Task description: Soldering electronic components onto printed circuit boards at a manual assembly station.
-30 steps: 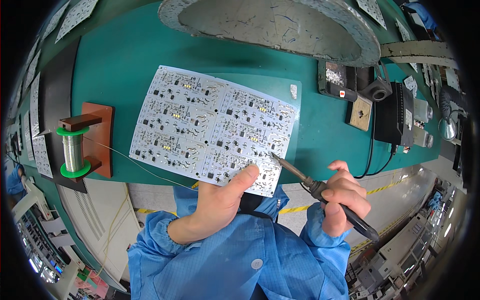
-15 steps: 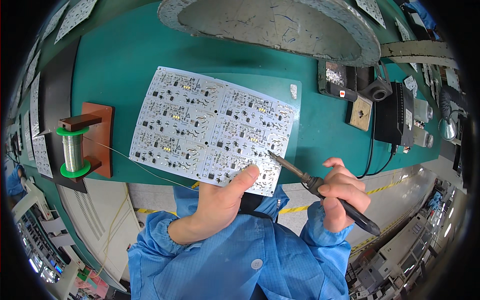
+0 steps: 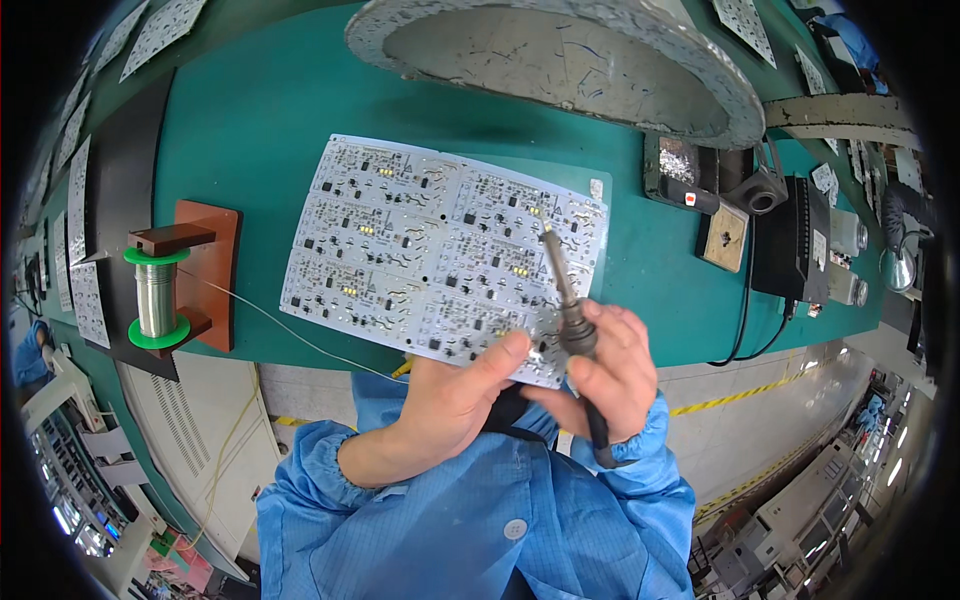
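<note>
A white circuit board panel [image 3: 440, 262], covered with small black parts and bent leads, is tilted over the green bench. My left hand [image 3: 452, 398] grips its near edge, thumb on top and the other fingers hidden underneath. My right hand [image 3: 622, 372] is closed round the dark handle of a soldering iron [image 3: 566, 285]. The iron points away from me, its tip over the right part of the panel; whether it touches is unclear. Thin solder wire [image 3: 295, 325] runs from a spool [image 3: 157, 298] with green flanges to my left hand, where its end is hidden.
The spool sits on a brown stand [image 3: 222, 280] at left. A big grey hood [image 3: 560, 65] overhangs the far side. At right are an iron holder [image 3: 760, 185], a sponge tray [image 3: 721, 238], a black box [image 3: 785, 250] and a cable [image 3: 745, 315]. More boards [image 3: 165, 35] lie far left.
My right hand has moved left, swinging the soldering iron more upright, and its tip has shifted farther away over the panel. The panel appears slightly farther right; my left hand keeps its grip.
</note>
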`<state>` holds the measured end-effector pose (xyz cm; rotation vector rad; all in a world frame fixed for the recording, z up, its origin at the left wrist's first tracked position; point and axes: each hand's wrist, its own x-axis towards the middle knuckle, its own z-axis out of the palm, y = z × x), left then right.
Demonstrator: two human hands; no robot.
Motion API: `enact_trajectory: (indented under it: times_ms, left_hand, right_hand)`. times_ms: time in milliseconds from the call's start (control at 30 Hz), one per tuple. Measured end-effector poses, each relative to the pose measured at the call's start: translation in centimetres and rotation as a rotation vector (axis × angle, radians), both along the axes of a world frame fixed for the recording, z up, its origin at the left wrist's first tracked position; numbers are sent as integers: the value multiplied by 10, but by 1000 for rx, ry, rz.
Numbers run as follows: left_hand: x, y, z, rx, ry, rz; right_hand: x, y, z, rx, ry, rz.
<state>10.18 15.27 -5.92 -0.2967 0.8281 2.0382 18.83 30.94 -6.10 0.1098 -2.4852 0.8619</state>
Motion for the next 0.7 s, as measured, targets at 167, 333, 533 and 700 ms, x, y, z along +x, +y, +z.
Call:
enact_trajectory:
  times_ms: [167,333,533,700]
  left_hand:
    - [-9,-49,21,-39,264,-549]
    - [-29,-75,23,-664,1870,-366]
    - [-55,-105,-7,-677,2190,-391]
    - [-46,-100,-1,-599,2053,-287]
  right_hand:
    - [-1,11,-20,-57,60,-12]
    - [-11,10,-19,-81,67,-16]
    - [1,17,-19,-179,54,-88]
    - [5,17,-10,-261,139,-183]
